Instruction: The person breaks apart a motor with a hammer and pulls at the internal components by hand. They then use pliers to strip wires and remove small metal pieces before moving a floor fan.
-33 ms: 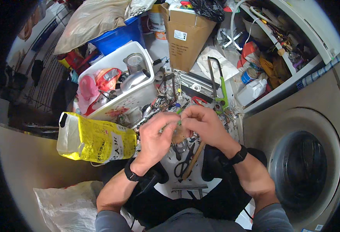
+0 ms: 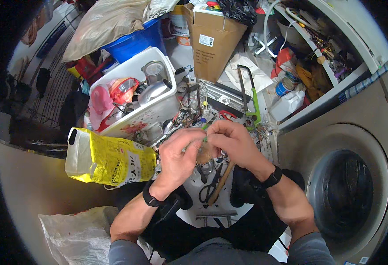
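Cluttered room: at frame centre, left hand and right hand, fingers pinching small green piece, handling apparently unfinished.

Head-worn fisheye, facing down, toward hands

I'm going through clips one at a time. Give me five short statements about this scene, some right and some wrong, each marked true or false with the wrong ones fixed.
1. The left hand and right hand meet at a small green piece. True.
2. Both wrists are bare. False: a dark left band and a dark right band are worn.
3. The black scissors lie beside a wooden handle. True.
4. The right hand grips the black scissors. False: the black scissors lie apart from both hands.
5. A metal can sits in the white tub. True.
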`<state>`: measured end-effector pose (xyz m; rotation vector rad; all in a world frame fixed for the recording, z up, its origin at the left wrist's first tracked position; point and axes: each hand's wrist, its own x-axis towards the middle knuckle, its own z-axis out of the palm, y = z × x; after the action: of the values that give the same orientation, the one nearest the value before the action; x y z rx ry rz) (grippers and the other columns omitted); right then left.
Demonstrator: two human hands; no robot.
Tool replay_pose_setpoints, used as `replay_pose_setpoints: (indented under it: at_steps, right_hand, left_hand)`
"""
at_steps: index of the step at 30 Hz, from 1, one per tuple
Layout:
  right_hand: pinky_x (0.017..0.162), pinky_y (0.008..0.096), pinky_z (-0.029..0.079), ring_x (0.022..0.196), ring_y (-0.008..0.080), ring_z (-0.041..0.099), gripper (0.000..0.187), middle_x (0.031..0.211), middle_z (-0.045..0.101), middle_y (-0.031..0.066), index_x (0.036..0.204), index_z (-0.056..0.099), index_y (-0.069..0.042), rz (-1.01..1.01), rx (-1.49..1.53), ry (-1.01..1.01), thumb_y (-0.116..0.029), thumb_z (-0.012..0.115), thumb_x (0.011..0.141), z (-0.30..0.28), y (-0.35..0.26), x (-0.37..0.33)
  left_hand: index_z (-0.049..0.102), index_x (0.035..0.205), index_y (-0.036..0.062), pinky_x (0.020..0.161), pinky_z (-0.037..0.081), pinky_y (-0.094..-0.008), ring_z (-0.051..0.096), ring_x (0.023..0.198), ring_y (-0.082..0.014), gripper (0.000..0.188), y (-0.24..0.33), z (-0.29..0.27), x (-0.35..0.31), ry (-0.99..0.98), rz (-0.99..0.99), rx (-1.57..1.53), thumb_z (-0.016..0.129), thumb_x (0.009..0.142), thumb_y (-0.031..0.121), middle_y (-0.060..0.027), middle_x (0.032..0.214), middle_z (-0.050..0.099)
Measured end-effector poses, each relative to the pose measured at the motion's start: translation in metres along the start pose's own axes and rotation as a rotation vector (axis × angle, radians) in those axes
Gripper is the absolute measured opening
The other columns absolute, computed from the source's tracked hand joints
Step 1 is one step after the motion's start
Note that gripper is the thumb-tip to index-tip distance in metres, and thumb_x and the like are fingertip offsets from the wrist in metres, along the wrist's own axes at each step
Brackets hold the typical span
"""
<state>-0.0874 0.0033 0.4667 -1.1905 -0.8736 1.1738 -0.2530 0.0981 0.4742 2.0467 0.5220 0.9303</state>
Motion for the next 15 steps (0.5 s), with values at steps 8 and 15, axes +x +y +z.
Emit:
replay_pose_setpoints:
  at_steps: [8,15]
  right_hand:
    - [0.046,0.0288,0.038,0.052,0.0151,0.057,0.013,0.07,0.058,0.0032,0.083,0.059,-0.007,0.268,0.488,-0.09,-0.012,0.062,0.094,0.002,0.0,0.0]
    - [0.047,0.029,0.04,0.053,0.0146,0.058,0.013,0.07,0.057,0.0018,0.085,0.059,-0.007,0.254,0.453,-0.102,-0.013,0.063,0.096,-0.001,0.004,0.002]
  left_hand:
    - [0.073,0.1,0.0019,0.084,0.057,-0.0376,0.072,0.094,-0.0301,0.017,0.0,-0.005,0.0,0.028,0.238,0.095,0.068,0.086,-0.007,-0.0135,0.104,0.075]
    - [0.073,0.106,0.0013,0.083,0.056,-0.0362,0.071,0.095,-0.0308,0.021,-0.009,0.002,-0.004,0.034,0.19,0.087,0.067,0.087,-0.006,-0.0153,0.105,0.073]
